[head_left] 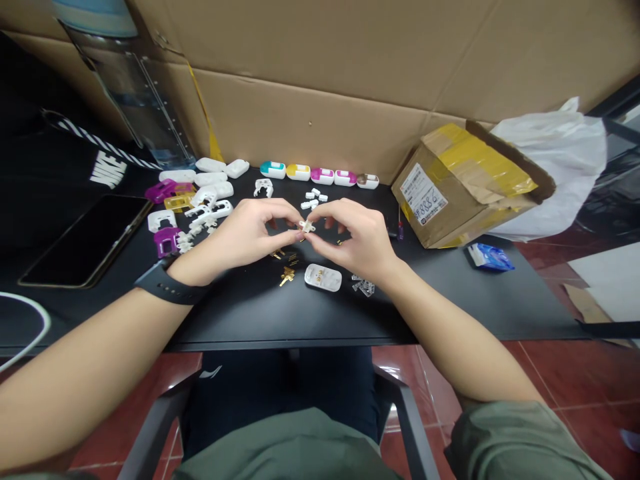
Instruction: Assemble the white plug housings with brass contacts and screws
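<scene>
Though mid-desk (pixel 260 327), hands (pixel 245 233) (pixel 360 240) pinching white plastic piece (pixel 307 227)

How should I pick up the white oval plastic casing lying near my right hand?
Probably pinch the white oval plastic casing by its long edges, coming from above with the right hand: it lies flat and low on the black desk, so the edges give the fingers best purchase.

Magenta-and-white plastic plug casing (pixel 323 176)

Your black surface (pixel 280 320) carries a carton (pixel 465 190); left of it lie plastic casings (pixel 323 176), brass pins (pixel 287 277) and a phone (pixel 85 240).
</scene>
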